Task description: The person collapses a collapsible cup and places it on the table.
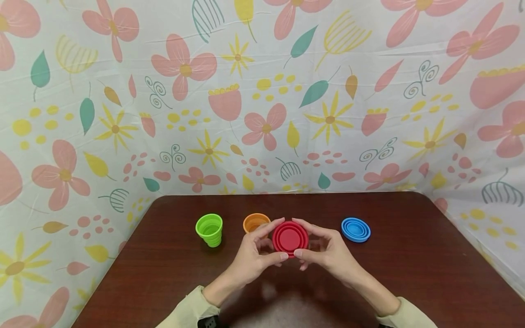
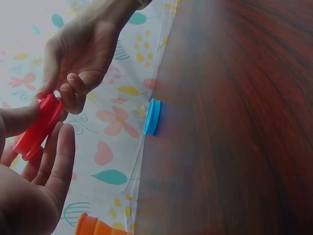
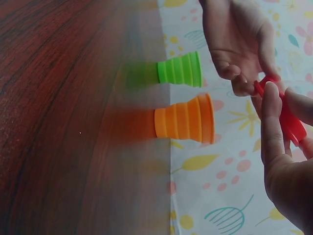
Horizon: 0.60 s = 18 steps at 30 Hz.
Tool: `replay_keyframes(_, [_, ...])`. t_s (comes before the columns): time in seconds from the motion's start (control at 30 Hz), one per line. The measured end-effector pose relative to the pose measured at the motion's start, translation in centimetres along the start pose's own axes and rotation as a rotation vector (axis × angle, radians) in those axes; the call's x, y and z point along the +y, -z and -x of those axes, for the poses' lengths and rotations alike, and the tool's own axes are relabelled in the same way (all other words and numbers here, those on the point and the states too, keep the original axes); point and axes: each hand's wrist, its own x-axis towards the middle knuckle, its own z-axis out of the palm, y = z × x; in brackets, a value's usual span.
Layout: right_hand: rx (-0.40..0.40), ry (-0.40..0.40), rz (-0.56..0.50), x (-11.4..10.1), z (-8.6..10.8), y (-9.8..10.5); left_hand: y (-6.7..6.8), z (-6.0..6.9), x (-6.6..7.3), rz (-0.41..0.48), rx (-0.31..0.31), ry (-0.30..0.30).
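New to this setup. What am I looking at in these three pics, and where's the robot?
There's no robot: these are a person's bare hands, the left hand and right hand, filmed by three worn cameras. The head camera looks forward and down over the whole scene. The other two sit on the wrists, one each, so their pictures look turned sideways.

Both hands hold a red collapsible cup, folded flat, above a dark wooden table. On the table stand a green collapsible cup and an orange collapsible cup, both opened out, and a blue collapsible cup, folded flat. The left wrist view catches the blue one and part of the orange; the right wrist view, the green and orange.
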Motion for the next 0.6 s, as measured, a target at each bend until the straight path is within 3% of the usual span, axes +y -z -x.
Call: replay_keyframes(0.6, [0.031, -0.003, 0.030, 0.01, 0.04, -0.23, 0.01, -0.11, -0.09, -0.065, 0.040, -0.021])
